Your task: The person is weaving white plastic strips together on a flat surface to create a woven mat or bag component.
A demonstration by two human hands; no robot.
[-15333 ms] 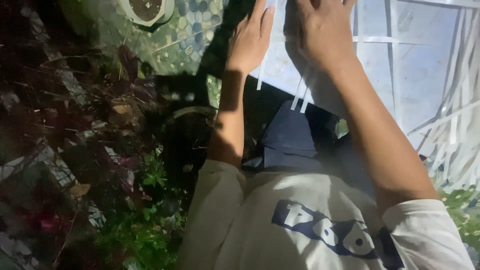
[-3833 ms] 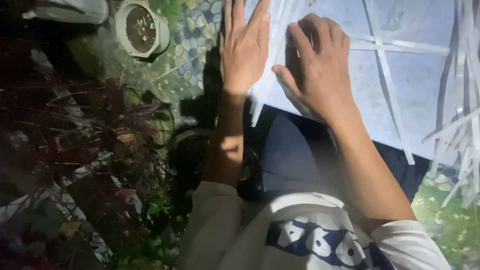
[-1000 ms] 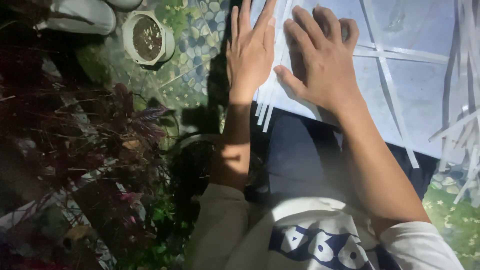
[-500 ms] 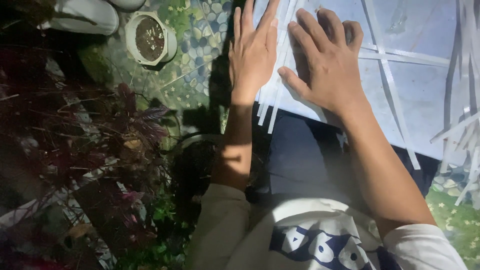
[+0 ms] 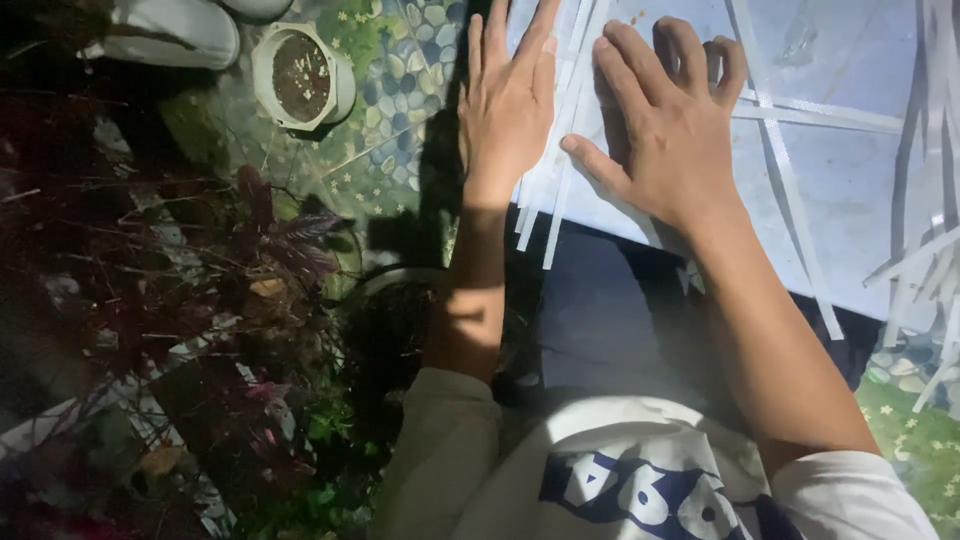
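Note:
My left hand lies flat, fingers together and stretched out, on a bundle of thin white strips at the left edge of a pale blue-white tabletop. My right hand rests just to its right, palm down with the fingers curled, pressing on the same strips. Neither hand grips anything. More white strips lie crossed on the surface, and several hang off its right side. My lap in dark blue trousers is below the table edge.
A round pot with soil stands on a green pebble-pattern floor at the upper left. A white shoe-like object lies beyond it. Dark red-leaved plants fill the left side, close to my left arm.
Both hands have stayed pressed on the strips over the last second; the view has shifted only slightly. Compared with the earliest frame, the hands sit lower and the pot is further in view.

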